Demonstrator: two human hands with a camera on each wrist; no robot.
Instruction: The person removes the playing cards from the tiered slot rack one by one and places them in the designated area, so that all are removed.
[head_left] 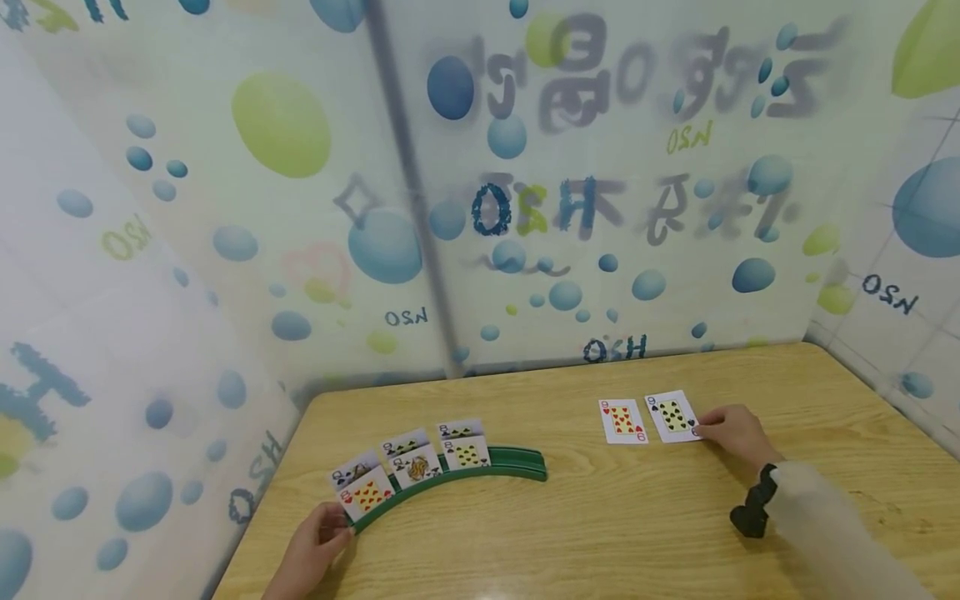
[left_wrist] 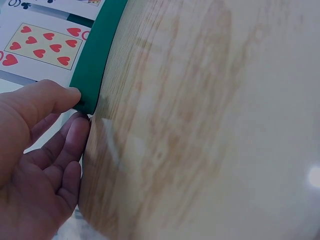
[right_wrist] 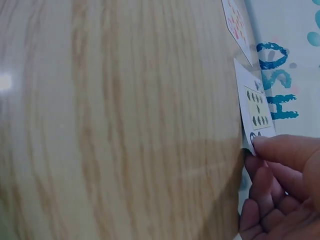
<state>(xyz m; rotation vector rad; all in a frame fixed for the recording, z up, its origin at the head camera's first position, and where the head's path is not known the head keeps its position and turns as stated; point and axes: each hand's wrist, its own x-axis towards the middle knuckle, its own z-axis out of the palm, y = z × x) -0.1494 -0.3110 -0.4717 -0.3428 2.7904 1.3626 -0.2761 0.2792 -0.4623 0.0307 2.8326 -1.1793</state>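
the right hand (head_left: 738, 433) pinched the black nine (head_left: 672, 417) by its near right corner, thumb on top; the red nine (head_left: 622, 422) lay just beside it on the table (head_left: 600, 525), apart. whether the black nine lay wholly flat could not be told. hard pressure from the thumb might have creased that corner, and a slide leftward might have knocked the red nine askew.

the left hand (head_left: 311, 542) gripped the left end of the green card holder (head_left: 517, 460). a twist or tug there could probably have tipped cards out, since they seemed merely slotted in.

the holder, curved and resting on the table, bore two rows. in front, from the left, stood a red eight (head_left: 367, 496), a black queen (head_left: 416, 468) and a black eight (head_left: 467, 454). behind each rose one of the back cards (head_left: 461, 429), largely covered. bare groove showed at the right end.
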